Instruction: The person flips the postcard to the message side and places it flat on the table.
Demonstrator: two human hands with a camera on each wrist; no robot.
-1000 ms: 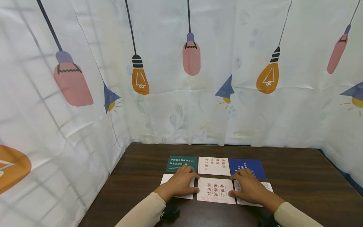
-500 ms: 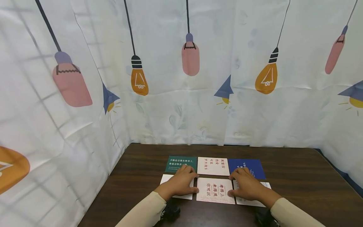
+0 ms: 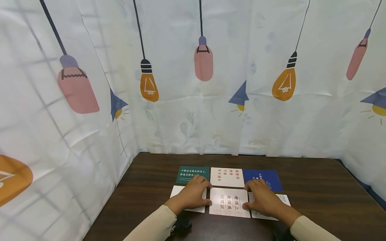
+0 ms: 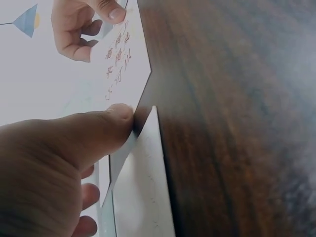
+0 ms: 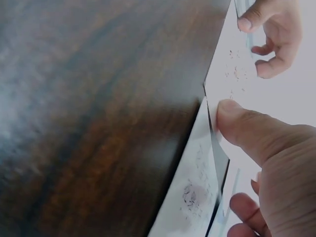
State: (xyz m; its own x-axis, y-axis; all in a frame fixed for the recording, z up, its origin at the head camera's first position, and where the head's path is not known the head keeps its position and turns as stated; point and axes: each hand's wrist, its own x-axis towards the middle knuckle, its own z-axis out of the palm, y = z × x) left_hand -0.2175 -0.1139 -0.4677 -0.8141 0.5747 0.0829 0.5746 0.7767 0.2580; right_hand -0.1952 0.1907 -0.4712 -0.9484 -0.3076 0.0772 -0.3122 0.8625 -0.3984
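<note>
In the head view a pale pink card (image 3: 230,202) with red characters lies at the front middle of the group, between my two hands. My left hand (image 3: 194,194) touches its left side, with the thumb (image 4: 120,114) at the edge and fingertips near the far corner. My right hand (image 3: 263,197) mirrors this on the right side, its thumb (image 5: 228,108) on the card's margin. Each hand arches over a white card, the left card (image 3: 178,190) and the right card (image 3: 284,199), hiding part of it. Neither hand wraps its fingers round the pink card.
Behind lie a green card (image 3: 187,172), a cream card (image 3: 227,176) and a blue card (image 3: 271,179) in a row. Dark wood table (image 3: 150,187) surrounds the cards. A white curtain (image 3: 181,127) printed with lamps hangs behind and to the left.
</note>
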